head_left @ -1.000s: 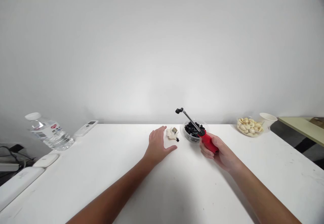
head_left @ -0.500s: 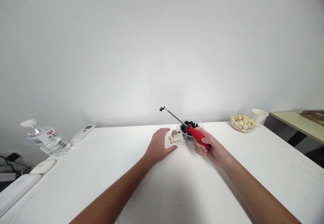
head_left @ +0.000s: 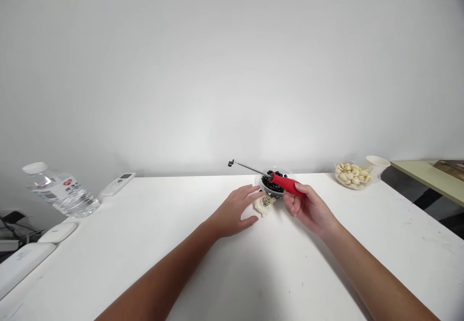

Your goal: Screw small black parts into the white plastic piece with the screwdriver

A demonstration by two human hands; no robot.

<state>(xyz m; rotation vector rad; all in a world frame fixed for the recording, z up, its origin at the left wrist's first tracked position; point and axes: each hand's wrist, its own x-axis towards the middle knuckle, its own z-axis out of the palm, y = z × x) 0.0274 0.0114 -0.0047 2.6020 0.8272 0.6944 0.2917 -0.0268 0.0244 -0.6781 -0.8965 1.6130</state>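
My right hand (head_left: 308,208) is closed round the red handle of a screwdriver (head_left: 288,183). Its metal shaft points left and slightly up, and a small black part (head_left: 231,163) sits at the tip. Thumb and fingers apart, my left hand (head_left: 237,212) lies low over the table beside a small cream-coloured piece with a metal centre (head_left: 265,204). The fingertips are at or very near that piece; whether they touch it I cannot tell. Behind it stands a clear bowl (head_left: 258,181) of small black parts, partly covered by the screwdriver.
A clear bowl of cream-coloured pieces (head_left: 352,175) and a white cup (head_left: 378,165) stand at the back right of the white table (head_left: 163,205). Along the left lie a tilted water bottle (head_left: 63,193), a remote control (head_left: 118,184) and white devices (head_left: 27,263). A wall rises behind.
The cream-coloured piece has shifted right and turned, and my left hand has moved right with it. The screwdriver is held flatter, and my right hand's fingers have shifted on its handle.
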